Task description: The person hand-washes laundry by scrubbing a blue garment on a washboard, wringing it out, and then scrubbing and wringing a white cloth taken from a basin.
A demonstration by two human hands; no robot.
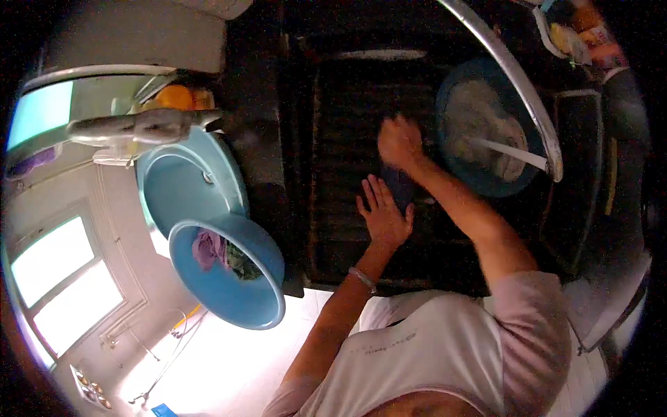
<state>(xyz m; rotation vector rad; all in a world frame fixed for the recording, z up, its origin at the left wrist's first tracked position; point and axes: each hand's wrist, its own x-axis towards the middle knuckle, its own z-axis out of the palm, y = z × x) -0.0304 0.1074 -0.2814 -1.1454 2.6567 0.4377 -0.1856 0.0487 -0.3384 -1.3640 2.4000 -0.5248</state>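
In the head view, a small dark cloth (397,186) lies on the dark ribbed surface (340,156) of a sink. My left hand (389,221) rests flat on its near end, fingers stretched out and somewhat apart. Just beyond, my right hand (401,144) is closed in a fist at the cloth's far end. Its fingertips are hidden, but the cloth runs out from under it. To the right of that fist stands a dark blue basin (448,163) with pale wet cloth (479,115) in it.
A curved metal tap (514,69) arches over the basin, and a stream of water (511,151) falls from it. At left, a blue basin (229,306) holds pink and green cloths (212,250), beside a lighter blue tub (177,187). Packets (583,38) sit at the top right.
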